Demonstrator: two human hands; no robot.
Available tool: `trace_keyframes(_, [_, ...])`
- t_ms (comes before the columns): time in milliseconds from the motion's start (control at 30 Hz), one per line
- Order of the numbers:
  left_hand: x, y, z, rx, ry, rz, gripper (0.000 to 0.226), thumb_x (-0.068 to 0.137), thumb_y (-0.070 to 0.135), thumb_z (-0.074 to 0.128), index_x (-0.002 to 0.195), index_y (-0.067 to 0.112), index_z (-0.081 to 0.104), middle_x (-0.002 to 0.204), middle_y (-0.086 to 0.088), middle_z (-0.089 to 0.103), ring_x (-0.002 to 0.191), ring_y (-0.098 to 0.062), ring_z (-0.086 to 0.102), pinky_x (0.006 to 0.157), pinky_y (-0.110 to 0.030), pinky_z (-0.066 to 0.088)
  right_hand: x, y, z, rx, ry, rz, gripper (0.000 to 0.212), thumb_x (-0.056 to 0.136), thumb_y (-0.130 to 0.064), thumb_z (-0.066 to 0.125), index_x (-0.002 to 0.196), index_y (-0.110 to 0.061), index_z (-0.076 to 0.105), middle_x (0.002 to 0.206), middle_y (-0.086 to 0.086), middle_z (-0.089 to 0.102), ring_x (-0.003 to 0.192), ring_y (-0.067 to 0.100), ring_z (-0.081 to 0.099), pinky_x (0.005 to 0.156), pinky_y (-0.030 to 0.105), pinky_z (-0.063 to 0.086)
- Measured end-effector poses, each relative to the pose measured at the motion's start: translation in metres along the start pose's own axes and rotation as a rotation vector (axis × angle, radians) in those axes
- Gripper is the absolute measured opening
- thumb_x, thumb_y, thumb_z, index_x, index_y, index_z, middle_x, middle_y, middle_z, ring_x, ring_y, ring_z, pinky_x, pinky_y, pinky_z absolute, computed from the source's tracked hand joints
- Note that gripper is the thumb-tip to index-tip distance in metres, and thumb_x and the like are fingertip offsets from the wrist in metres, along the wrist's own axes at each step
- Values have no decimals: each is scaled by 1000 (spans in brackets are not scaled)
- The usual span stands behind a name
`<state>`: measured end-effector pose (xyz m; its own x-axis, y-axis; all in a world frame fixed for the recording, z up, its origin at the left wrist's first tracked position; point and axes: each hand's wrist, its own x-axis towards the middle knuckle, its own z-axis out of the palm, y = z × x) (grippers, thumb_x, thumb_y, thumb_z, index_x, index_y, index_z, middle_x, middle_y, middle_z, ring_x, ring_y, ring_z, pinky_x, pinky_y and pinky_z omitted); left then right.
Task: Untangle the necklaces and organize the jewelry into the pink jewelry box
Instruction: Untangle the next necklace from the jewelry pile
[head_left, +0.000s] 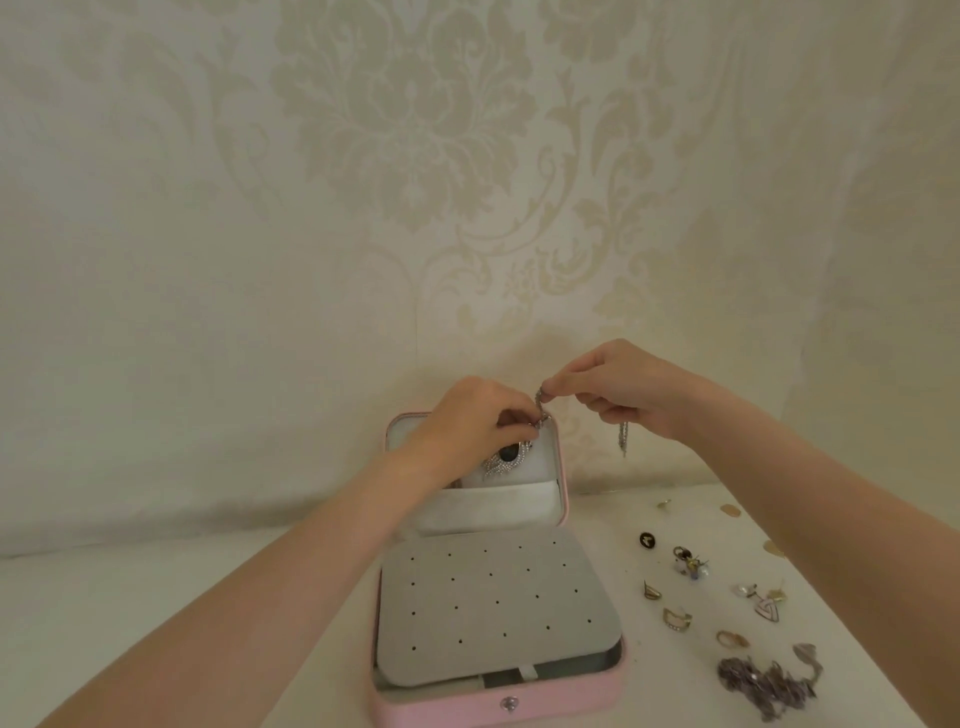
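Fingers of both the left hand and right hand pinch a silver necklace, apparently at the open lid of the pink jewelry box, its pendant hanging against the lining.

I see one pink jewelry box, one sparkly necklace, three gold rings, and my two hands.

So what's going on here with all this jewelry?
A person is putting a silver necklace into the raised lid of an open pink jewelry box. The left hand pinches the chain near the lid's top edge, the right hand holds the chain just beside it, and the sparkly pendant hangs against the lid's lining. The grey earring panel is bare. Loose earrings and rings and a purple tangle wait on the table, right of the box.
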<state>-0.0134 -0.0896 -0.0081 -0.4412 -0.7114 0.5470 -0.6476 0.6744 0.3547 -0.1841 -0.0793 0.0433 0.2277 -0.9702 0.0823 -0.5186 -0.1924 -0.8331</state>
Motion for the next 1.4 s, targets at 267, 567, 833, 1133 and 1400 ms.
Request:
trace_keyframes(267, [-14,-9,4,122,-81,-36,16,86,18,65,97,9,72,80,-1,69,81,-19,48,72,-15,36,1,4,1,-3,8,0,9,85,-14,66,83,-7,72,36,-15,33,36,5,24,41,19,18])
trace_keyframes(567, [-32,-7,-1,256,-173,-101,17,85,17,62,99,13,71,101,-2,61,92,-19,57,80,-34,45,0,6,14,-56,-8,-5,9,81,-11,70,83,-3,73,48,-6,34,41,8,24,41,19,18])
trace_keyframes(833, [-39,3,-9,414,-195,-155,17,86,16,52,76,17,66,80,-3,63,81,-22,55,66,-29,41,5,-6,29,-127,-50,-93,7,80,-11,69,76,-6,73,51,-3,35,48,12,23,41,19,18])
trace_keyframes(1133, [-58,6,6,239,-121,-104,27,91,16,48,115,18,62,111,5,64,103,-13,57,88,-23,42,9,-16,39,-593,-123,-166,7,81,-17,69,75,-13,68,57,-5,48,52,8,40,48,18,31])
trace_keyframes(1400, [-60,2,-6,85,229,-324,8,84,12,59,87,19,62,73,11,58,73,-11,55,71,-19,44,18,-26,61,-692,-126,-312,16,84,-16,66,95,-7,73,59,-7,47,55,5,41,46,10,32])
